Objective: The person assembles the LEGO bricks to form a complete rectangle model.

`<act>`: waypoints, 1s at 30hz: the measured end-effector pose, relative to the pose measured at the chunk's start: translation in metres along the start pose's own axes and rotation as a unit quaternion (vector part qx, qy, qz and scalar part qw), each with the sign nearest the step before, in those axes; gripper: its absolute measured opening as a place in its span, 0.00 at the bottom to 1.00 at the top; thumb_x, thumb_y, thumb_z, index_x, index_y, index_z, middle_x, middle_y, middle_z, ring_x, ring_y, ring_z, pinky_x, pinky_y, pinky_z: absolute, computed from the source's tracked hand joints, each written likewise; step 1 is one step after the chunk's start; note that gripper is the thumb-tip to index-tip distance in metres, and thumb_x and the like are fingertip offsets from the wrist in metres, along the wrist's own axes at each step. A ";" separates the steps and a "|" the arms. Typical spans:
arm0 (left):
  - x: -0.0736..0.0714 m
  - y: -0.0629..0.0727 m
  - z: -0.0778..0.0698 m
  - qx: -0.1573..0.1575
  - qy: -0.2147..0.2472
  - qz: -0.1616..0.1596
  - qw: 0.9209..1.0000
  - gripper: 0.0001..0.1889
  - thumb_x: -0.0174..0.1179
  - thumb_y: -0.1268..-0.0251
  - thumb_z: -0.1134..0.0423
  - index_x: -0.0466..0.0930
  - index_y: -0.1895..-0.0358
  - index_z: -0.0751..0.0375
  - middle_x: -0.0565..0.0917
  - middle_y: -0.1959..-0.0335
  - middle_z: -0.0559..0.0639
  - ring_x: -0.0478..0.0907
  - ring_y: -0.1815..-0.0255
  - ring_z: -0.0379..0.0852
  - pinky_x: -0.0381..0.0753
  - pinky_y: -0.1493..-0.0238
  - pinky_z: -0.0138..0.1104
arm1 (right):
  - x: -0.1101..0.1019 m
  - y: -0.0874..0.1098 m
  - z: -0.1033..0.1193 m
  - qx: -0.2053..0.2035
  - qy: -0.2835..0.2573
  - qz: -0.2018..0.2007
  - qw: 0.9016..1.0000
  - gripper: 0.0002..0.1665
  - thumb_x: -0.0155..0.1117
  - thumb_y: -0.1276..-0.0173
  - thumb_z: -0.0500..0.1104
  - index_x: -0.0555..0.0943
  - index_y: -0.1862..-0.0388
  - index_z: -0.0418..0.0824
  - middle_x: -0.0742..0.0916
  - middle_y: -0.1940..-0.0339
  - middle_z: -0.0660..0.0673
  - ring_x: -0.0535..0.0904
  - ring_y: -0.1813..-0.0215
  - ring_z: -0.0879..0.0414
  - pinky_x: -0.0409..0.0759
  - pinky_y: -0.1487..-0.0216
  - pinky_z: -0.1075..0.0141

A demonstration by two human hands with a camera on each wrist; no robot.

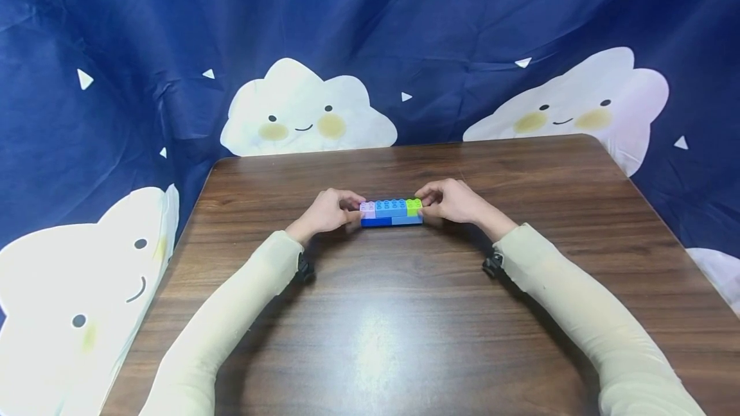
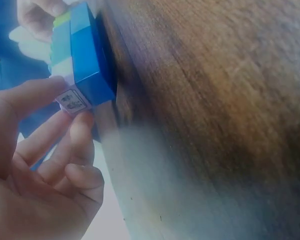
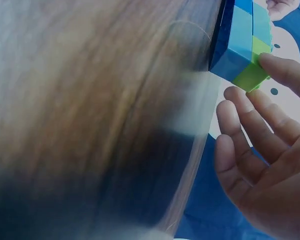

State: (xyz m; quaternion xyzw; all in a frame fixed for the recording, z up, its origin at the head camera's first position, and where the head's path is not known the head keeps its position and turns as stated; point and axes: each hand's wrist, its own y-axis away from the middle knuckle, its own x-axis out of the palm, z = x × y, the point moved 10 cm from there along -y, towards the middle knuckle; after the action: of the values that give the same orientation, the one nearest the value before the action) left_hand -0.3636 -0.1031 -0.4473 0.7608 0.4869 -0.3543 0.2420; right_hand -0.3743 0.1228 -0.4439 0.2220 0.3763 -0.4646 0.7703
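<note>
A two-layer row of toy building bricks lies across the far middle of the wooden table. Its upper layer runs from a lilac brick (image 1: 368, 211) through a longer blue brick (image 1: 390, 209) to a lime-green brick (image 1: 414, 207). Below sit a dark blue brick (image 1: 376, 222) and a lighter blue one (image 1: 407, 220). The left hand (image 1: 325, 212) pinches the lilac end between thumb and fingers; a printed label (image 2: 73, 100) shows on that brick's end face. At the opposite end, the right hand (image 1: 457, 201) pinches the lime-green brick (image 3: 252, 75), its thumb on the near face.
The dark brown wooden table (image 1: 370, 294) reaches back to a blue curtain (image 1: 439, 31) printed with smiling white clouds. Both forearms, in pale sleeves (image 1: 243, 300), lie over the table's left and right sides. Dark wrist devices (image 1: 493, 264) sit at the cuffs.
</note>
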 end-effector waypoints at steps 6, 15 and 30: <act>-0.003 -0.002 0.001 0.005 -0.001 -0.012 1.000 0.16 0.67 0.38 0.56 0.86 0.48 0.56 0.89 0.59 0.50 0.84 0.57 0.45 0.78 0.56 0.37 | -0.003 0.000 0.003 -0.013 0.001 -0.015 1.000 0.19 0.75 0.42 0.45 0.85 0.50 0.44 0.91 0.60 0.48 0.86 0.57 0.55 0.81 0.52 0.58; -0.005 -0.004 0.007 -0.023 0.030 -0.037 0.999 0.12 0.68 0.37 0.56 0.84 0.52 0.52 0.89 0.61 0.48 0.83 0.60 0.44 0.77 0.57 0.37 | -0.003 -0.002 0.002 -0.004 -0.003 -0.019 1.000 0.16 0.74 0.41 0.44 0.84 0.53 0.44 0.90 0.61 0.49 0.85 0.59 0.56 0.80 0.54 0.61; -0.002 -0.003 0.006 -0.020 0.045 -0.029 0.998 0.18 0.72 0.43 0.64 0.82 0.48 0.55 0.88 0.55 0.52 0.81 0.63 0.43 0.77 0.63 0.31 | -0.001 -0.004 -0.003 0.009 -0.017 -0.010 1.000 0.17 0.74 0.41 0.44 0.83 0.52 0.43 0.90 0.60 0.47 0.85 0.59 0.56 0.82 0.54 0.61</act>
State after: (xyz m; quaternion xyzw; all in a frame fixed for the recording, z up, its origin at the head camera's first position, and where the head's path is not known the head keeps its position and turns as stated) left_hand -0.3686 -0.1069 -0.4496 0.7563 0.5263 -0.3168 0.2251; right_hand -0.3790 0.1237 -0.4456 0.2173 0.3611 -0.4793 0.7699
